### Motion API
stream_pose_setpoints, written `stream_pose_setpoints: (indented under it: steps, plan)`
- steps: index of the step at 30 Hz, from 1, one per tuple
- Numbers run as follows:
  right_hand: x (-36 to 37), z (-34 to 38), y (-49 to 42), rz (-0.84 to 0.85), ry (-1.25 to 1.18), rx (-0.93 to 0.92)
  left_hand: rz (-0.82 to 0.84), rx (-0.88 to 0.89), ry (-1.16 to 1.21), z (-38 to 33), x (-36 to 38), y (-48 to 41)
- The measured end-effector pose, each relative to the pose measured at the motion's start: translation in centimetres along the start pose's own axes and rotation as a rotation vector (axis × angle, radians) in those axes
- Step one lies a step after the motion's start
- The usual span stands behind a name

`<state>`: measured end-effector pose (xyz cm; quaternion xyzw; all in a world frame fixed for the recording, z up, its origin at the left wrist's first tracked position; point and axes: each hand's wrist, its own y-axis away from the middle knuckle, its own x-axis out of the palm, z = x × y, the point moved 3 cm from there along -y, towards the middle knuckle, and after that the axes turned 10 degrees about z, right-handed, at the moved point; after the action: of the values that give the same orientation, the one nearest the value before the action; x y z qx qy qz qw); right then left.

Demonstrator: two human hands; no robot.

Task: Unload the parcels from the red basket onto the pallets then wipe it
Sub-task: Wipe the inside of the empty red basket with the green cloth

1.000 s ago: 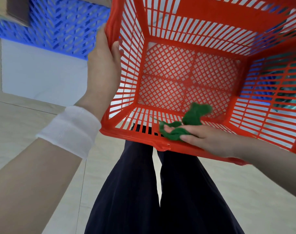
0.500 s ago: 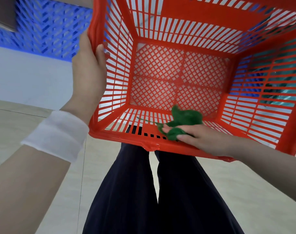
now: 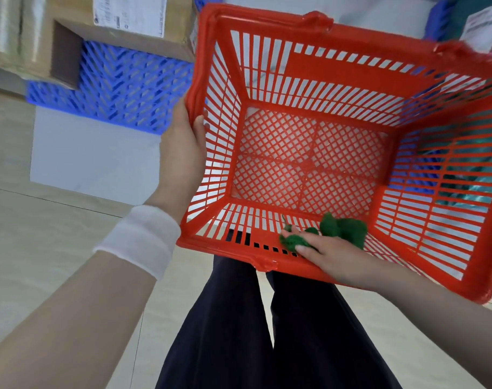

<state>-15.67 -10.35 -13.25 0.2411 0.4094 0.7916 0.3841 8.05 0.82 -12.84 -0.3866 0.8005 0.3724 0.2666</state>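
Note:
The red basket (image 3: 317,88) is held up in front of me, tilted with its open top facing me, and nothing lies inside except a green cloth (image 3: 340,228). My left hand (image 3: 183,153) grips the basket's left rim, thumb over the edge. Reaching in over the near rim, my right hand (image 3: 331,256) holds the crumpled green cloth against the inside of the near wall. Brown cardboard parcels (image 3: 104,26) with white labels sit on a blue pallet (image 3: 126,85) at the upper left.
A white block (image 3: 93,161) supports the blue pallet above the beige tiled floor (image 3: 42,248). More blue pallet and a labelled parcel (image 3: 483,26) show past the basket's far right corner. My dark trouser legs (image 3: 267,332) are directly below the basket.
The view has tipped down and away, so the basket's far rim and the parcels on the pallet now show. My right hand with the cloth has slid slightly right along the near wall.

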Motion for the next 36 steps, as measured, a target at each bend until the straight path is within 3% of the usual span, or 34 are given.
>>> stream_pose_setpoints:
  steps: [8,13,20,25,31,33,36]
  plan:
    - [0.2,-1.8,6.8,-0.010,-0.137,-0.045,0.024,-0.013,0.039,-0.1,-0.1,0.1]
    - [-0.6,-4.1,6.1,0.028,0.053,0.120,0.021,-0.004,0.027,0.1,0.0,0.2]
    - [0.5,-5.5,10.0,-0.114,-0.043,0.154,-0.005,-0.012,0.010,0.5,0.0,0.0]
    - [-0.5,-6.1,8.0,-0.196,0.065,0.316,-0.013,-0.003,0.007,0.4,0.1,0.0]
    - [-0.7,-6.6,12.3,-0.301,0.024,0.297,-0.020,0.013,-0.036,0.3,-0.1,-0.2]
    - [-1.0,-7.0,13.7,-0.349,-0.040,0.268,-0.023,0.021,-0.039,0.3,-0.1,-0.3]
    - [-1.4,-7.8,15.5,-0.522,-0.319,0.214,-0.027,0.042,-0.051,0.6,-0.1,-0.3]
